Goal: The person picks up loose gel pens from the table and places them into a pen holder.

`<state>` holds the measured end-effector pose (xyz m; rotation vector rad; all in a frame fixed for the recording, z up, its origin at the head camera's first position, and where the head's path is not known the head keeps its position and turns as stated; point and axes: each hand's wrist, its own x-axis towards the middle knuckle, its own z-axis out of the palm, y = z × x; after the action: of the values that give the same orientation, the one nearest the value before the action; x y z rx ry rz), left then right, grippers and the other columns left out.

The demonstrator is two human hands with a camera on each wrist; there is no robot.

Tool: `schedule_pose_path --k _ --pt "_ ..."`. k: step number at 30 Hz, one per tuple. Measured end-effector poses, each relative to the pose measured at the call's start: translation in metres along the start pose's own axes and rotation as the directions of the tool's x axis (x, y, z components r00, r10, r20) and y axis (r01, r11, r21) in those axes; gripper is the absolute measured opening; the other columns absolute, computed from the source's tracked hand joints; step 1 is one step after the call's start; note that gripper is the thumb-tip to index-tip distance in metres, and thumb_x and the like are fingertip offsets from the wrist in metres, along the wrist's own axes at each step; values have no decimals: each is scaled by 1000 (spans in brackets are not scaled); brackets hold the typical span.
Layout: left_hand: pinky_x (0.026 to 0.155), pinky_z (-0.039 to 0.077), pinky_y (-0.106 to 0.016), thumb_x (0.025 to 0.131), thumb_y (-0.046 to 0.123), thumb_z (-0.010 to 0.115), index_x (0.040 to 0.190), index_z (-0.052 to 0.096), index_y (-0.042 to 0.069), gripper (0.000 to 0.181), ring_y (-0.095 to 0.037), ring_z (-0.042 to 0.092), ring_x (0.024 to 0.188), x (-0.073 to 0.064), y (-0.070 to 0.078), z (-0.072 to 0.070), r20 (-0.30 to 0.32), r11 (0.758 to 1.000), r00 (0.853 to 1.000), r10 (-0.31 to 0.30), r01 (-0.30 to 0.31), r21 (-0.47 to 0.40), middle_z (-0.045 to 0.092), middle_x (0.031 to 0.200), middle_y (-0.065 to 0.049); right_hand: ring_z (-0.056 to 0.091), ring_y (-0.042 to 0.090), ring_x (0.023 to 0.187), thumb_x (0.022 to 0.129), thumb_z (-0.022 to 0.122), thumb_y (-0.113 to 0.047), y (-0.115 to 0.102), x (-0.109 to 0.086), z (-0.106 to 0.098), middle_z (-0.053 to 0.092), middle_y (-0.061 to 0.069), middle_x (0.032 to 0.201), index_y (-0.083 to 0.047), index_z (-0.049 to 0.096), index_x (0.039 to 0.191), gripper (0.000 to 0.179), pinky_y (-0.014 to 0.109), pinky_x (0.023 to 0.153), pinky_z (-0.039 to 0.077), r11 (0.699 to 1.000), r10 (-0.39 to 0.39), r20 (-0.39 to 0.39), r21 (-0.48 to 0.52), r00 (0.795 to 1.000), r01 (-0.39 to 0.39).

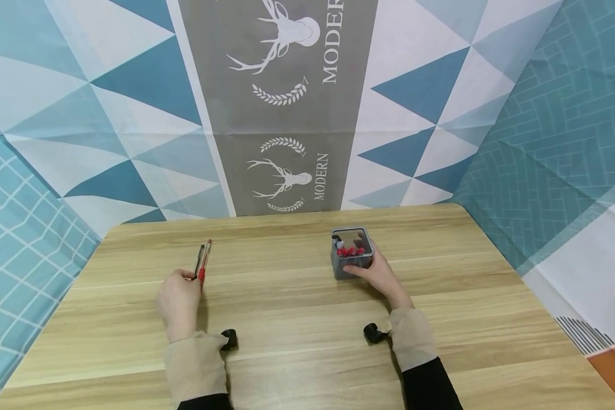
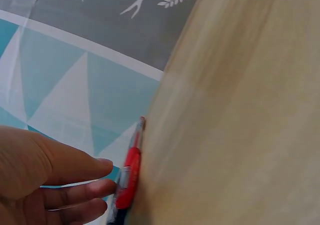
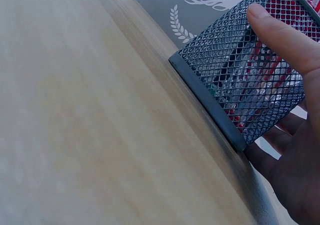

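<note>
On the left part of the wooden table [image 1: 287, 319], a red pen [image 1: 202, 273] and a black pen [image 1: 199, 262] lie side by side. My left hand [image 1: 178, 299] is at their near ends, its fingertips at the pens. In the left wrist view, a gap shows between thumb and fingers, with the red pen [image 2: 132, 172] just beyond them. My right hand [image 1: 379, 276] grips a grey mesh pen holder [image 1: 344, 269] from its right side, thumb across the near face. Red-ended pens [image 1: 351, 251] and a black-ended one stand inside. The holder's base [image 3: 207, 105] is at the tabletop.
A patterned cloth backdrop [image 1: 282, 114] with deer prints rises behind the table's far edge. Similar cloth hangs at the left and right sides. Black wrist-worn devices [image 1: 374, 333] project inward from both beige cuffs [image 1: 415, 339]. Bare wood lies between the hands.
</note>
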<state>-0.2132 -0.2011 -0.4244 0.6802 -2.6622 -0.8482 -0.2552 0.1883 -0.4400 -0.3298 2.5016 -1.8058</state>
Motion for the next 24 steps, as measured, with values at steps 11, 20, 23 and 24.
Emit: schedule_pose_path --k 11,20,23,24 --pt "52 38 -42 82 16 56 92 64 1 19 -40 59 73 2 -2 8 31 998 1000 -8 6 57 64 90 -23 35 35 129 75 74 -16 0 0 0 34 21 141 -12 19 144 88 50 106 24 1000 9 -2 -8 1000 -9" --pt "52 39 -44 84 16 53 86 61 0 18 -39 59 71 4 4 9 139 978 990 -2 -27 207 61 81 -22 33 36 130 76 73 -13 -1 0 0 33 23 141 -12 18 145 88 51 106 23 1000 -7 2 16 1000 7" --pt "52 39 -43 83 16 52 84 60 1 17 -40 59 73 4 6 10 160 978 987 -10 -24 207 61 82 -23 31 37 131 77 72 -12 -1 -1 0 32 23 142 -13 17 145 88 51 106 23 1000 -12 5 28 1000 12" --pt "52 39 -43 83 16 52 83 60 0 17 -41 59 73 3 6 10 160 978 987 -11 -23 205 61 82 -23 31 37 131 77 72 -12 -1 -1 0 31 23 142 -13 17 145 88 51 106 23 999 -12 5 32 1000 12"
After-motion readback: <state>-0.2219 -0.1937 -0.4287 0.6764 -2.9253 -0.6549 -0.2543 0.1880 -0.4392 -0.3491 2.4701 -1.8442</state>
